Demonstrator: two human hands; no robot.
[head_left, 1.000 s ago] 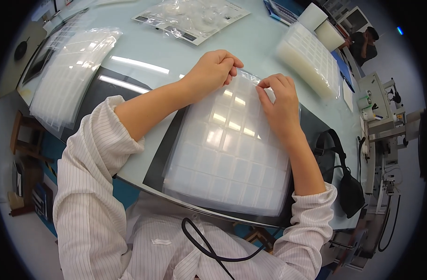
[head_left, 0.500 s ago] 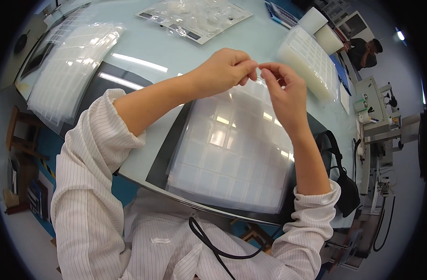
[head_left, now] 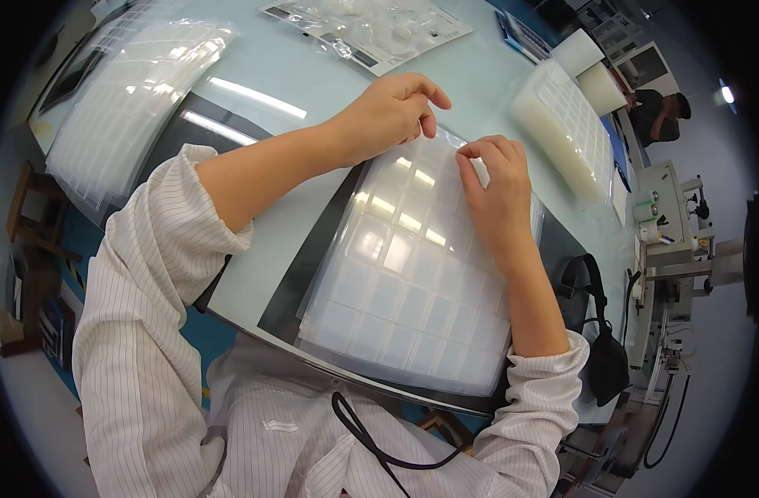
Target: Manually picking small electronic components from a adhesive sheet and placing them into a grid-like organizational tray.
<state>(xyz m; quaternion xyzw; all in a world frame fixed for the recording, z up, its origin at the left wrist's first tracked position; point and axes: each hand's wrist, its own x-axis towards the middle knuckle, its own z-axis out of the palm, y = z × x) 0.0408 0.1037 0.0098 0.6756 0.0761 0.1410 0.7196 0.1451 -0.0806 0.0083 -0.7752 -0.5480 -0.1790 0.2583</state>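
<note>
A stack of clear plastic sheets (head_left: pixel 388 299), divided into rows of rectangular pockets, lies on a dark mat (head_left: pixel 301 278) at the table's near edge. Over its far left corner is my left hand (head_left: pixel 389 114), index finger and thumb apart, with nothing visible between them. My right hand (head_left: pixel 497 187) hovers over or rests on the upper right part of the stack. Its thumb and index fingertip are pinched together; whatever they hold, if anything, is too small to make out.
Another pile of pocketed clear sheets (head_left: pixel 139 108) lies at the left. A thick block of similar sheets (head_left: pixel 562 124) stands at the right, near white rolls (head_left: pixel 577 53). Clear plastic bags (head_left: pixel 371 29) lie at the far side. A black strap (head_left: pixel 603 332) hangs at the right edge. A person (head_left: pixel 660 114) sits beyond.
My hands, which met at the fingertips, have come apart. The left moved slightly up and its fingers opened; the right came down toward the sheets, still pinched. The view shifted slightly.
</note>
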